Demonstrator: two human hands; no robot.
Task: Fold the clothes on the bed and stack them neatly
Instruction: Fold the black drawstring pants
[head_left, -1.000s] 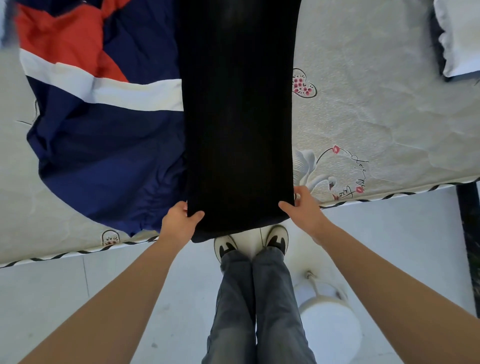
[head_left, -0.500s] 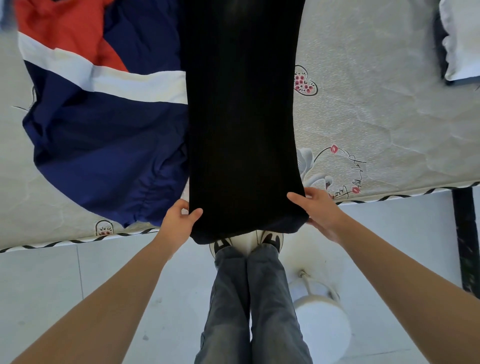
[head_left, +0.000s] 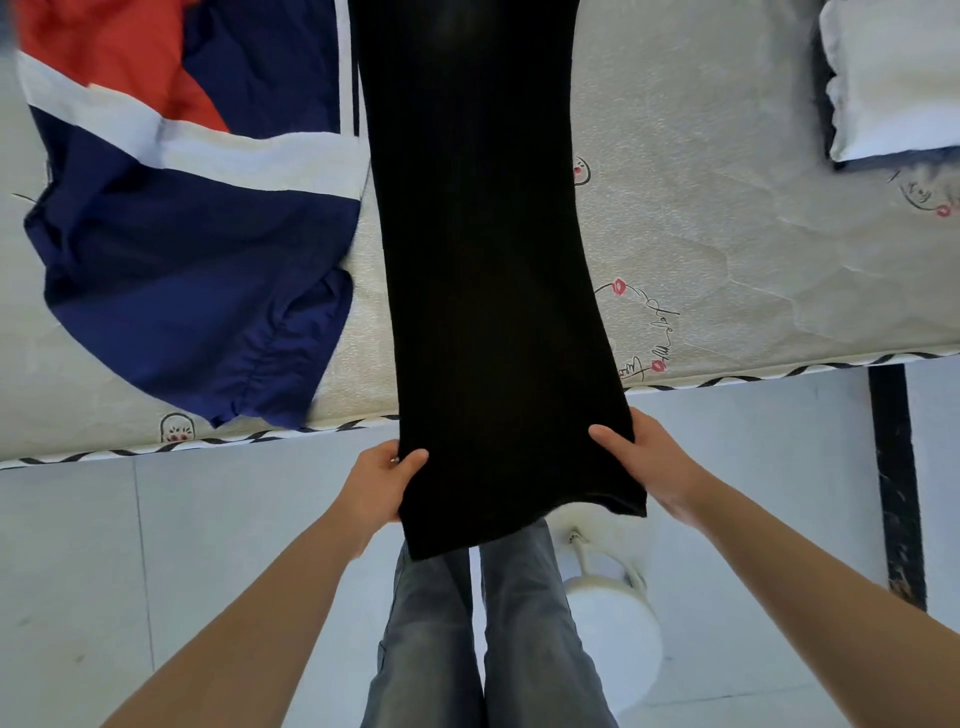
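Note:
A long black garment (head_left: 483, 270) stretches from the top of the view across the bed (head_left: 727, 249) and out past its near edge. My left hand (head_left: 382, 480) pinches its near left corner, thumb on top. My right hand (head_left: 652, 465) grips the near right corner in the same way. The near end hangs in the air over the floor and my legs. A navy, white and red jacket (head_left: 171, 244) lies spread on the bed to the left of the black garment.
White folded bedding (head_left: 893, 78) sits at the bed's far right corner. A white round stool (head_left: 613, 623) stands on the tiled floor by my right leg. A dark bed leg (head_left: 896, 478) runs down at the right.
Both hands have pulled the black garment's near end toward me, off the bed edge and over the floor. The garment now lies clear of the jacket's lower part.

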